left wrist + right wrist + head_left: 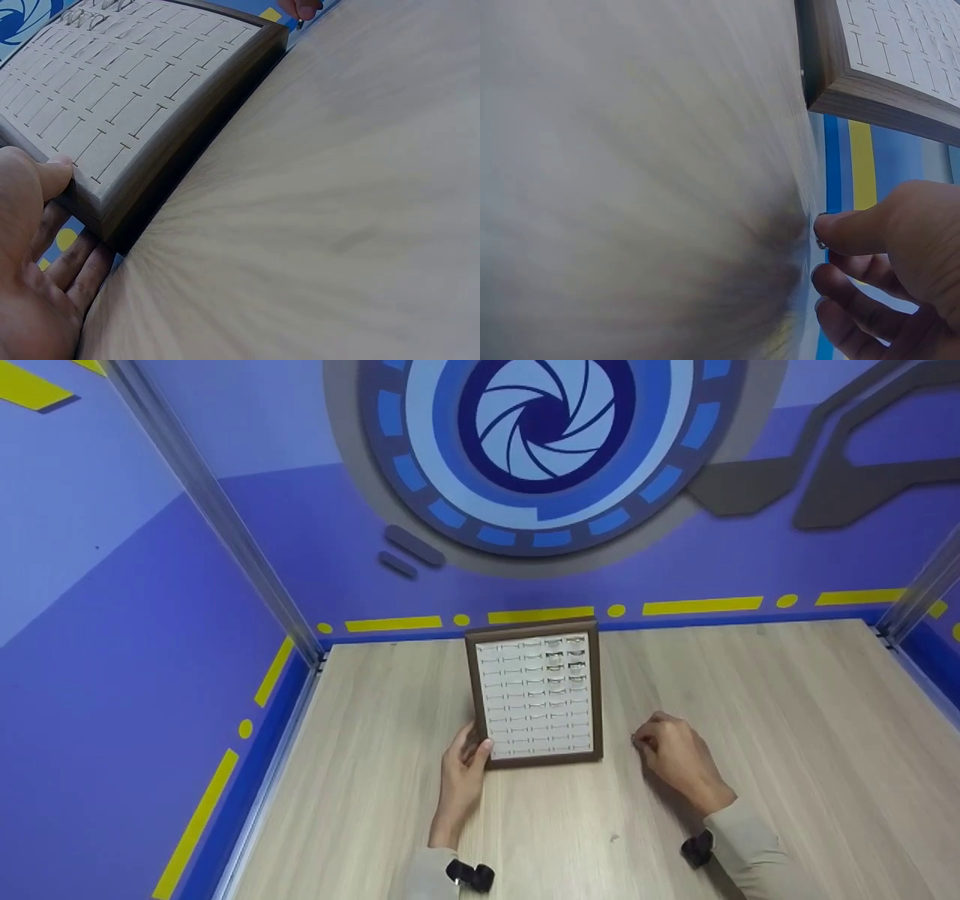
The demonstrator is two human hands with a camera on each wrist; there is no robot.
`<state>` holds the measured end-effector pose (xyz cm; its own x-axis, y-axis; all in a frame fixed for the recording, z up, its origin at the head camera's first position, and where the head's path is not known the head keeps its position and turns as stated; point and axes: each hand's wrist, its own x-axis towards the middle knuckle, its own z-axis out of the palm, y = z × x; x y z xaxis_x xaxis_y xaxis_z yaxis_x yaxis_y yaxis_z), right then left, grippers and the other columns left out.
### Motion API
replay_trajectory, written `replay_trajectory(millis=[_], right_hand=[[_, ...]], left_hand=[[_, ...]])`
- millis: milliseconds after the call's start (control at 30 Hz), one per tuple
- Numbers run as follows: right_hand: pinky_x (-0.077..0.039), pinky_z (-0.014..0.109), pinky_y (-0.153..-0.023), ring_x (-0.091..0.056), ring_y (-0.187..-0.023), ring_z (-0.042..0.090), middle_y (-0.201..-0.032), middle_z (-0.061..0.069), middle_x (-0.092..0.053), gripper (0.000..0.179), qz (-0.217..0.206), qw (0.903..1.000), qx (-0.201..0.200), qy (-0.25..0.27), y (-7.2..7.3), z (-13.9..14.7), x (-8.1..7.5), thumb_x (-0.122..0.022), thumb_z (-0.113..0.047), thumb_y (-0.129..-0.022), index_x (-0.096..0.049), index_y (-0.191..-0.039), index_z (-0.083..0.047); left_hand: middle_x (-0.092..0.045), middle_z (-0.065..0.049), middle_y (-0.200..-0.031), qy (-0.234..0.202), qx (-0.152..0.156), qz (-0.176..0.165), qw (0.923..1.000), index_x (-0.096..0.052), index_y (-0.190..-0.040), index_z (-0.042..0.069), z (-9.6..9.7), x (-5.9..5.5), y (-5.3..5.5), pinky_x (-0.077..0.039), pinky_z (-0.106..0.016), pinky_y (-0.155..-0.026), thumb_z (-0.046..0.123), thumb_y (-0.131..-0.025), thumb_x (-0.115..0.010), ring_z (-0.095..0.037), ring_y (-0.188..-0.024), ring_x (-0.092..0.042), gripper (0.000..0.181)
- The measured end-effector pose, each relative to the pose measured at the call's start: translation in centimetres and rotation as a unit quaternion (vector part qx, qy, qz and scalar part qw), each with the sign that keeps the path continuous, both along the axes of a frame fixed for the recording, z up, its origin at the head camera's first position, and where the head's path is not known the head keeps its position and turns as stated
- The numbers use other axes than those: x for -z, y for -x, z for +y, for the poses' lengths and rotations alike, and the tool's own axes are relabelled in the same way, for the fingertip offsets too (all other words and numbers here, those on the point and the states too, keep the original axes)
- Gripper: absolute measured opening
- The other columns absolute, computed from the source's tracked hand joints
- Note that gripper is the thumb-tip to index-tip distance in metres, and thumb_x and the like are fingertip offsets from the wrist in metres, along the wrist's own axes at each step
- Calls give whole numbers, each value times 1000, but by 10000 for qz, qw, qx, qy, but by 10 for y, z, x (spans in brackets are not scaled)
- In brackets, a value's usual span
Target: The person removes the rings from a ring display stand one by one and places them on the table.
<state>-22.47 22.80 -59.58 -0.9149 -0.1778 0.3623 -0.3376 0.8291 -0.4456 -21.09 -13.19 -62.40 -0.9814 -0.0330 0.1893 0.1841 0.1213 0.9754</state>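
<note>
A brown wooden-framed ring display tray (535, 727) with a white slotted pad stands tilted on the table. Rings (555, 656) fill several slots toward its upper right, while the lower slots hold none. My left hand (461, 780) grips the tray's lower left corner, its thumb on the front edge and the fingers behind, as the left wrist view also shows. To the right of the tray, my right hand (679, 754) pinches a small metallic ring (821, 242) between thumb and index finger, low over the table. Most of that ring is hidden by the fingertips.
The light wood-grain table (360, 810) lies under both arms. A blue-purple printed panel (420, 592) with yellow marks rises behind it, and another wall panel (135, 697) borders the left side. Black wrist straps (471, 876) are on both sleeves.
</note>
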Motion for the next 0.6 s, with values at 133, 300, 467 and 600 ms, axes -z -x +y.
replay_trajectory(millis=[133, 300, 467, 600], right_hand=[[-59, 36, -60, -66, -73, 15, -84, 4, -70, 8, -101, 9999, 4, -95, 0, 0, 0, -81, 6, -86, -82, -87, -2], [-59, 35, -58, -66, -71, 15, -82, 3, -69, 10, -149, 9997, 11, -180, 0, -1, 0, -81, 7, -86, -83, -88, -3], [-55, 31, -56, -62, -69, 12, -81, 2, -68, 10, -231, 9995, 35, -208, -1, 0, -1, -80, 7, -87, -83, -89, -3], [-54, 30, -55, -61, -67, 11, -81, 3, -69, 8, -197, 9995, 40, -226, -2, 0, -2, -81, 5, -86, -84, -89, -2]], left_hand=[[-60, -21, -153, 44, 14, -9, 10000, -51, -156, 4, 0, 0, 0, -53, -37, -117, 14, -108, -63, -36, -142, -58, 50], [-60, -20, -153, 8, -4, -132, 9999, -50, -156, 4, 1, -1, 0, -52, -37, -118, 15, -109, -64, -35, -143, -58, 51], [-60, -22, -152, 26, -29, -176, 9998, -50, -157, 3, 1, -1, -1, -53, -38, -116, 15, -109, -63, -37, -141, -59, 51], [-60, -21, -153, 33, -54, -163, 9998, -50, -156, 3, 1, -1, 0, -53, -40, -117, 16, -108, -64, -36, -142, -59, 52]])
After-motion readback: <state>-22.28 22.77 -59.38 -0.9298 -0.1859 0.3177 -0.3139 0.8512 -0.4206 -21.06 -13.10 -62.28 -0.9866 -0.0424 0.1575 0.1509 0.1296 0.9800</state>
